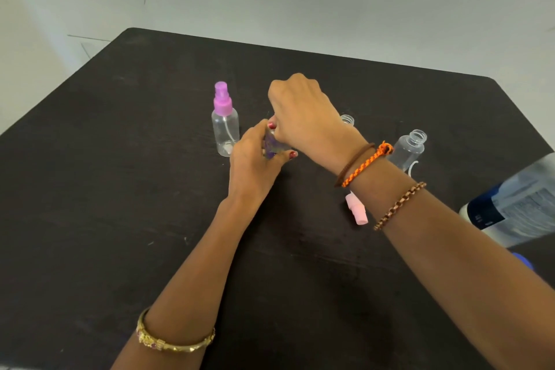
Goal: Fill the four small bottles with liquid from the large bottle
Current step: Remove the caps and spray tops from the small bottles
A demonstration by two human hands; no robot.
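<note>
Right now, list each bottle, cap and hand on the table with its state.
Pink-capped bottle: upright, spray cap on, looks empty.
Held bottle: upright, mostly hidden by both hands.
Left hand: grips the held bottle's body.
Right hand: fingers curled over its top.
Open bottle: uncapped, looks empty.
Rear bottle: uncapped, only its neck shows.
Pink spray cap: off, lying on table.
Large bottle: at right edge, partly out of frame.
</note>
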